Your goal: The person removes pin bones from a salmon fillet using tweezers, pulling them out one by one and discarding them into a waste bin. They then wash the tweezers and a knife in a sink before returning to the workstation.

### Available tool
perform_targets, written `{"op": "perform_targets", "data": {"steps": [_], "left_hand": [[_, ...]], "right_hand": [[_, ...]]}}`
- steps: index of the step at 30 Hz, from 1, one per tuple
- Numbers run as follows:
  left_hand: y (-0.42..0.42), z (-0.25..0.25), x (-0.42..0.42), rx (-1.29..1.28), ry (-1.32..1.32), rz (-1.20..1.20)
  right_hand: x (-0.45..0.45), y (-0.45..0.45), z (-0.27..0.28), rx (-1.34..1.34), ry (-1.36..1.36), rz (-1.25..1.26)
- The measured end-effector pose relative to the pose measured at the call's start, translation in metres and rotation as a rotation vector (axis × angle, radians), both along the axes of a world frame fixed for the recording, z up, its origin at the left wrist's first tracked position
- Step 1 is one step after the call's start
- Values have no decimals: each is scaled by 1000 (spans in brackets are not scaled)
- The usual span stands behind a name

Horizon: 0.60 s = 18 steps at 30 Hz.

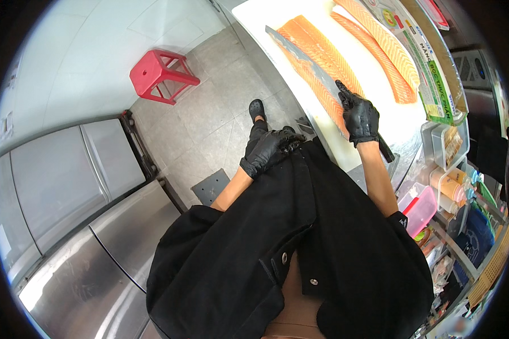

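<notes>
My right hand [359, 118], in a black glove, is closed round the black handle of a long slicing knife [311, 68], its index finger stretched along the blade. The blade lies lengthwise over a salmon fillet [307, 36], with orange flesh showing on both sides of it. More long salmon pieces [386, 55] rest farther right on the white cutting board [265, 17]. My left hand [271, 150], also black-gloved, is at the front of my black jacket, beside the board's near edge. Its fingers are bent and partly hidden, so whether it grips the cloth is unclear.
A food-wrap box [432, 72] lies along the board's right side. Beyond its near end are clear plastic containers [445, 146], sauce bottles [447, 186] and a pink container [420, 207]. A red plastic stool [152, 74] stands on the tiled floor; steel cabinets [85, 262] are at lower left.
</notes>
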<state>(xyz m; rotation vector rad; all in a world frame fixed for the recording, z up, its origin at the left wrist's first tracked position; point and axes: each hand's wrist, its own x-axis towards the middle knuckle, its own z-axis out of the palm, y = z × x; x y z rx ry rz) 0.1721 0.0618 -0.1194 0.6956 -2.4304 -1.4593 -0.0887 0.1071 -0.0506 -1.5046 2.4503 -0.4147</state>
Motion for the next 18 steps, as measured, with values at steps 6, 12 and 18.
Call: {"op": "perform_targets", "data": {"steps": [6,12,18], "left_hand": [[-3,29,-6,17,101,10],[1,-2,1,9,-15,22],[-5,22,-5,90,89,44]], "right_hand": [[8,26,-5,-79,79,0],[24,74,-15,-5,123,-27],[44,102,-36,-226,77,44]]}}
